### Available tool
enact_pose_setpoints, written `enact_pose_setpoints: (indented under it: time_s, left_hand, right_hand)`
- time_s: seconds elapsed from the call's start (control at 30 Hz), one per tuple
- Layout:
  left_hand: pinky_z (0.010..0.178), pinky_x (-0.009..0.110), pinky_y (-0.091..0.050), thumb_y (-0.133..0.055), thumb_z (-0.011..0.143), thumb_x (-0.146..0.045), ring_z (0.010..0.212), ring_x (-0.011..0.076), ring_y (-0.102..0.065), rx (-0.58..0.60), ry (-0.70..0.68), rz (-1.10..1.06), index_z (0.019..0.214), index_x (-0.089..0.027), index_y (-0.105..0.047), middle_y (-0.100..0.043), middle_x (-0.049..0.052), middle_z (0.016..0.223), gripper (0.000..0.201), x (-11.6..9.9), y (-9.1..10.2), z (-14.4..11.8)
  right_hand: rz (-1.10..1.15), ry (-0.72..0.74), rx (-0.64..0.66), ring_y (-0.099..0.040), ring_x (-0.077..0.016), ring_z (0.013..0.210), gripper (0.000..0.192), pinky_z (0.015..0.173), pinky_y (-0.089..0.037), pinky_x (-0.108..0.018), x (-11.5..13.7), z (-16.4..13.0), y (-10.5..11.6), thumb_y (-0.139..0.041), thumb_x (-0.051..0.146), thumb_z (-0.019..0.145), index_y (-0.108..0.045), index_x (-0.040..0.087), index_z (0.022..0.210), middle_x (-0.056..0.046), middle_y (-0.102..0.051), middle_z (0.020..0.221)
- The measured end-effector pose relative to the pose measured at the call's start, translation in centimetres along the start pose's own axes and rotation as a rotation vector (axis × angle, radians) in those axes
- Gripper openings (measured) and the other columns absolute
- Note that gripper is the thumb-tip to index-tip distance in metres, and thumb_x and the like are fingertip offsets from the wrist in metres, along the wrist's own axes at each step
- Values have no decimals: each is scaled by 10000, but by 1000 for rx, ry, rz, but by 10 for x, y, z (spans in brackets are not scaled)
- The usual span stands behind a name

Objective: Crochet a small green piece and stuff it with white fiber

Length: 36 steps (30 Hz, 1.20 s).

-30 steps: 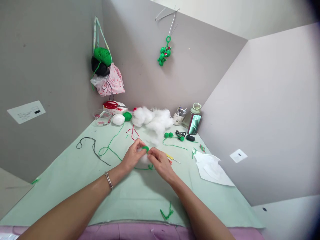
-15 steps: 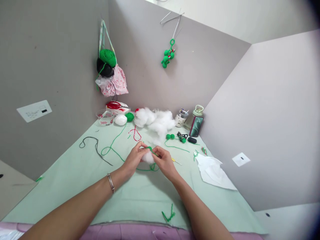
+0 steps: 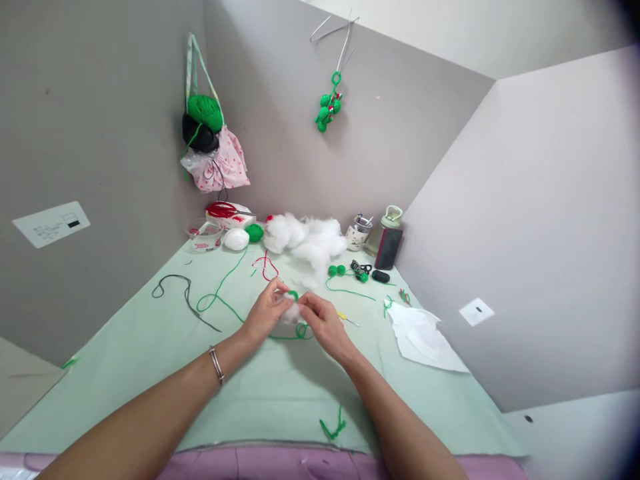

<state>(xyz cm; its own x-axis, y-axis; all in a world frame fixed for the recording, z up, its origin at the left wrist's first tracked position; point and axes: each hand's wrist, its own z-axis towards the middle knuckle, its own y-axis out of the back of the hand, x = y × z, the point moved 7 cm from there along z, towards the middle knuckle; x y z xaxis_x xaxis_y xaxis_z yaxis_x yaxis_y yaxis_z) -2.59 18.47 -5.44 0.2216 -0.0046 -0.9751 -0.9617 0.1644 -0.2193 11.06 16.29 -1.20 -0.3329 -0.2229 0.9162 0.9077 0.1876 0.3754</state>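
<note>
— Green yarn and white fluff, is that what the hands have?

— Yes. The left hand and the right hand meet over the pale green cloth. Between their fingertips sits a small green crochet piece with a tuft of white stuffing just under it.

— Are the fingers open?

— No. The fingers of both hands are pinched in, gripping the crochet piece and the tuft from each side. The left thumb touches the fluff. The right fingertips touch the green bit.

— What hangs from it?

— A green yarn strand runs away from the left fingers, loops on the cloth, and goes up to a green yarn ball far past the fingertips. A little loop of it lies right below the hands.

— What else is close?

— A yellow crochet hook lies just beside the right fingers, on the far side. Past the fingertips is a big white stuffing pile. Two small green balls sit near that pile. A white paper sheet lies well off to the right of the right hand. A black cord lies well off to the left of the left hand. A silver bracelet is on the left wrist.
</note>
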Motion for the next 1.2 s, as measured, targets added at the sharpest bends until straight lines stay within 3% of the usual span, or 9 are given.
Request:
enact_pose_setpoints:
  time_s: [0.2,0.43,0.53,0.6,0.7,0.8,0.93,1.1,1.2]
  left_hand:
    - [684,313,-605,-693,1016,-321,789,160,-681,-92,-14,59,1161,-153,-679,-707,43,1032,222,3,8,2]
    - [634,285,-592,-688,1019,-292,701,134,-657,-65,31,-31,1161,-154,-660,-689,14,950,200,2,2,-1]
    - [551,237,-537,-690,1013,-275,629,109,-609,-48,39,-50,1113,-154,-648,-657,-10,884,162,1,-1,-2]
    - [499,209,-485,-696,1000,-266,593,98,-577,-48,36,-49,1069,-157,-632,-631,-24,836,144,0,-2,-2]
    - [465,206,-456,-736,920,-250,560,96,-562,-64,6,-36,996,-189,-578,-607,-43,813,186,-3,-2,-2]
    - [461,231,-471,-763,822,-278,534,102,-562,-75,-40,-12,941,-226,-531,-601,-54,825,265,-6,-4,-4]
    - [489,248,-479,-770,766,-307,593,130,-575,-72,-75,31,908,-240,-524,-587,-47,828,292,-6,-6,-4]
    - [683,279,-531,-813,729,-311,827,183,-625,-33,-76,67,906,-230,-567,-607,-13,894,314,-8,-4,-3]
    - [731,314,-546,-776,804,-402,849,204,-662,45,-39,66,974,-223,-607,-665,15,927,299,-10,-6,-4]
  right_hand:
    - [-11,-6,8,-347,-128,562,236,551,-268,-285,-1,-2,-8,-587,396,898,-640,213,758,53,-455,599]
    - [9,64,-187,-516,-179,787,232,713,-397,-312,-3,8,26,-762,394,799,-670,217,680,-41,-609,882]
    - [96,75,-143,-619,-210,929,330,789,-470,-324,2,8,25,-748,449,819,-593,218,641,-81,-688,1035]
    - [152,58,-102,-645,-189,825,366,725,-499,-322,2,7,20,-687,497,858,-528,226,670,-79,-715,1018]
    - [175,14,-101,-519,-112,557,313,550,-437,-289,-4,8,17,-629,537,893,-531,243,847,-45,-707,995]
    - [112,-24,-111,-448,-102,544,319,518,-368,-265,-13,9,16,-674,533,879,-583,238,962,-7,-667,905]
    - [12,-54,11,-378,-117,564,419,535,-289,-276,-20,9,5,-654,551,894,-553,211,672,42,-476,599]
    - [-38,-63,17,-294,-115,592,443,558,-228,-287,-22,12,5,-599,552,886,-483,217,621,57,-340,597]
    - [-64,-69,-28,-287,-117,602,394,563,-221,-285,-24,14,11,-603,514,852,-469,221,625,56,-334,606]
